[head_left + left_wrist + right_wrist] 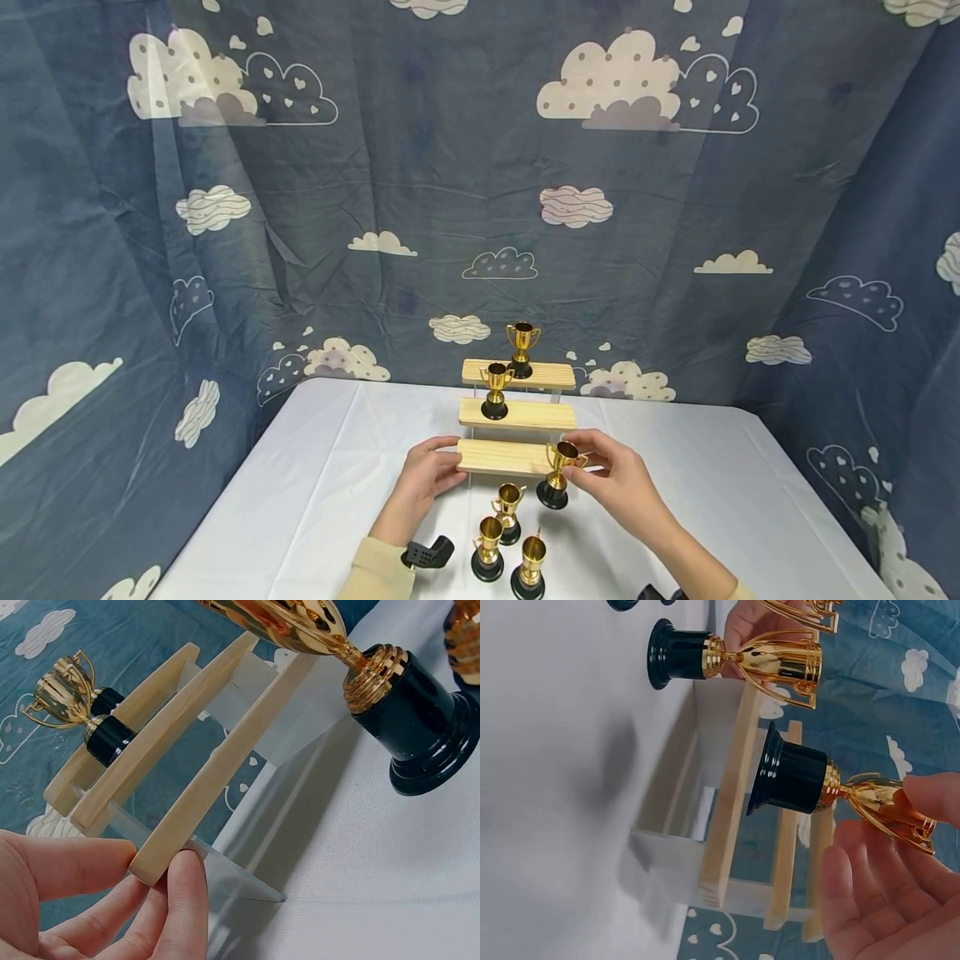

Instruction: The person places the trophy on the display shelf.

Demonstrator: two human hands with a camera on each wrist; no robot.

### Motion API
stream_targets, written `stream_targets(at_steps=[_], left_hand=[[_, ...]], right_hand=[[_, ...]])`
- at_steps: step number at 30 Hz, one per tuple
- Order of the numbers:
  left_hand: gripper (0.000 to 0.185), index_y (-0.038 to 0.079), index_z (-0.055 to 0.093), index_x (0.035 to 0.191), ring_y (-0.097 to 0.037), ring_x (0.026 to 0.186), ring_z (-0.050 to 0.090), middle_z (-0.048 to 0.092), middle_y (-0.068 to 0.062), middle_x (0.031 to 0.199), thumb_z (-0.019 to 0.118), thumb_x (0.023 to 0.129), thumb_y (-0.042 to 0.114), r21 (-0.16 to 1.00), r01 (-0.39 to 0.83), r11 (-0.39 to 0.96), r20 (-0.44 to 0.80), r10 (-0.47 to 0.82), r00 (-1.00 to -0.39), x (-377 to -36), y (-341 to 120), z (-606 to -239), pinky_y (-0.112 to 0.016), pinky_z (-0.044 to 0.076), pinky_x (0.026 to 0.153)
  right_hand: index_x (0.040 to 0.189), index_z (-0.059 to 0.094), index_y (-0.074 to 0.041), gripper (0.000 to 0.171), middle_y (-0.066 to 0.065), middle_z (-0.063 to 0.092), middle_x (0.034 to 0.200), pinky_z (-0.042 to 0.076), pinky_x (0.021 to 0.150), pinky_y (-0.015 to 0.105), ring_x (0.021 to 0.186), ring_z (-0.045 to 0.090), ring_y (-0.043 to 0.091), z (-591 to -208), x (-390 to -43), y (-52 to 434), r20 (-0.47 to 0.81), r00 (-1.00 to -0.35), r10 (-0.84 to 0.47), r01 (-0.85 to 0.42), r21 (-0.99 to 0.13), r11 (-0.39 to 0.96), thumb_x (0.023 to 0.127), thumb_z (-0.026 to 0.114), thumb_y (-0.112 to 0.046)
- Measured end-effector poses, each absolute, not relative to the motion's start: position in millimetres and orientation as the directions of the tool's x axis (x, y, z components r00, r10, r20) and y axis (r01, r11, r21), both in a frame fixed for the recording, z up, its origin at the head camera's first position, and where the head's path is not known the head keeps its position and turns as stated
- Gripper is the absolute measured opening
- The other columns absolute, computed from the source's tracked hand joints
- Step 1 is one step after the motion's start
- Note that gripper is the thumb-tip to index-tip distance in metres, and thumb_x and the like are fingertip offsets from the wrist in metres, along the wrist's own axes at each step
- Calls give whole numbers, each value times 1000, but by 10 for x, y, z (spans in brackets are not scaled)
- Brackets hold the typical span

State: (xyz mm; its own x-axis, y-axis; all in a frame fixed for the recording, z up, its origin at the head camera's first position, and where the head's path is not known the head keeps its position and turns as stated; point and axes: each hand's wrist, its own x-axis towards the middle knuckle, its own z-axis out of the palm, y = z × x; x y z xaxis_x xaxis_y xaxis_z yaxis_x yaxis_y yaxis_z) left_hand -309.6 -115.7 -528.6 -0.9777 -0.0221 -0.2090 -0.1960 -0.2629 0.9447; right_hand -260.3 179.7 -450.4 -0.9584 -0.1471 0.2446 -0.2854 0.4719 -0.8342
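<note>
Six small gold trophies are in play, and the right hand [618, 479] has one of them: the held trophy [557, 477] is pinched by its cup between thumb and fingers, its black base just in front of the bottom step. In the right wrist view that base hangs against the front edge of the lowest plank; whether it touches the wood I can't quite tell.

Over on the other side, the left hand [426, 477] grips the left end of the bottom step [501, 457] of the wooden three-step stand [517, 414], thumb on top and fingers curled beneath, as the left wrist view shows clearly.

Up the stand, one trophy on the middle step [495, 390] sits towards the left, and another trophy on the top step [522, 347] stands near the middle.

Down on the white tablecloth [300, 492], three loose trophies [508, 542] cluster between the two forearms, all upright. Behind everything hangs a blue cloud-print backdrop [375, 167].
</note>
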Motion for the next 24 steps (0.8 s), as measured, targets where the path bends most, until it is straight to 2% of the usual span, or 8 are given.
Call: stream_targets(at_steps=[11,24], left_hand=[[46,-6,59,130,-19,81,68,66,-16,104,65,84,-3,946,-183,-269,-198,-31,-980,-3092,-1147,-5282,-34,61,77],[46,-5,60,130,-19,82,68,66,-19,108,65,84,-3,948,-186,-258,-197,-19,-980,-3107,-1166,-5303,-33,61,76]], right_hand=[[123,67,-15,41,-3,70,107,60,78,31,93,69,15,-4445,-2671,1809,274,-946,-174,-325,-819,472,84,81,-11],[128,66,-16,44,-4,69,117,59,79,30,97,68,14,-4388,-2719,1789,281,-942,-185,-336,-812,478,86,80,-14]])
